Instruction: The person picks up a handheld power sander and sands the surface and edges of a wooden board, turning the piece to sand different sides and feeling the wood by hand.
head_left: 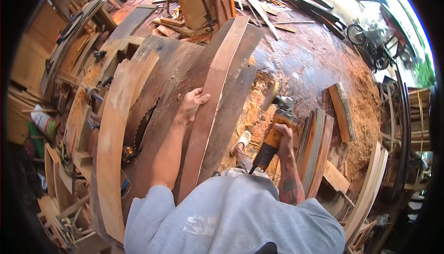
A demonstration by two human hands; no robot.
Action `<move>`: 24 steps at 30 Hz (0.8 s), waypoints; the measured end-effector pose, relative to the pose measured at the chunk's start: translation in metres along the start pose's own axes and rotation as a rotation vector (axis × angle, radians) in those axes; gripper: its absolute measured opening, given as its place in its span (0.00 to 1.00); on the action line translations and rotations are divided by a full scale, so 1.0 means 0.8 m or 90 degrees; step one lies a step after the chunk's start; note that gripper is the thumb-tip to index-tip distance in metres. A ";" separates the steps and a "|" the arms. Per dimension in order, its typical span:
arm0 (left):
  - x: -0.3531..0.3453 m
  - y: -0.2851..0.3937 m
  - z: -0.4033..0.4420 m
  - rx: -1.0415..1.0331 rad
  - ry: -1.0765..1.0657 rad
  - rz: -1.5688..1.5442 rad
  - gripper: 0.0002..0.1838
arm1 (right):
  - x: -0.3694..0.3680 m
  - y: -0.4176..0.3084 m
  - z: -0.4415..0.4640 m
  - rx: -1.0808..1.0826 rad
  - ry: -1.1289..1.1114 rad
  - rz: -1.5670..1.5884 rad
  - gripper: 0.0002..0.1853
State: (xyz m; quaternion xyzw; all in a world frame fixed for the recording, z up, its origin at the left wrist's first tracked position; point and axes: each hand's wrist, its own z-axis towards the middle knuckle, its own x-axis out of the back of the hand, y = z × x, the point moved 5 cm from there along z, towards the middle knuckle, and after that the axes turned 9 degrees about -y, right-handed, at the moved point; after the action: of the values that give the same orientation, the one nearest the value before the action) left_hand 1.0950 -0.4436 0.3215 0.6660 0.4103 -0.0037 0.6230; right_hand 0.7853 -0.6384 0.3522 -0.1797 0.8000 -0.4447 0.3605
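My left hand (192, 105) grips the left edge of a long reddish-brown wooden board (213, 94), thumb on its upper face. The board lies lengthwise on a dark worn worktable (173, 76). Out to the right, my right hand (284, 136) is wrapped round the body of a yellow and black angle grinder (274, 131). Its disc (270, 96) points away from me, apart from the board and over the sawdust-covered floor. A saw blade (147, 120) stands up through the table, left of my left forearm.
A pale thick plank (115, 138) lies along the table's left side. Several boards (317, 147) lean together at right, beside a short beam (341, 112). Scrap wood (263, 9) and a motorcycle (370, 41) are farther off. Sawdust (365, 101) covers the ground.
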 end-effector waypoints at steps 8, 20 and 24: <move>-0.052 0.011 0.002 0.039 0.030 -0.010 0.21 | -0.067 0.059 0.055 -0.089 -0.078 0.028 0.17; -0.068 0.010 0.011 0.033 0.015 0.017 0.15 | -0.072 0.052 0.089 -0.119 -0.099 -0.048 0.19; -0.066 0.001 0.017 0.029 0.034 0.054 0.14 | -0.069 0.052 0.096 -0.126 -0.096 -0.032 0.19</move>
State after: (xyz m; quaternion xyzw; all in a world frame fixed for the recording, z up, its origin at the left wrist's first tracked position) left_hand 1.0676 -0.4834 0.3461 0.6966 0.3975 0.0312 0.5964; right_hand 0.8802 -0.6269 0.3138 -0.2671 0.8059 -0.3575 0.3890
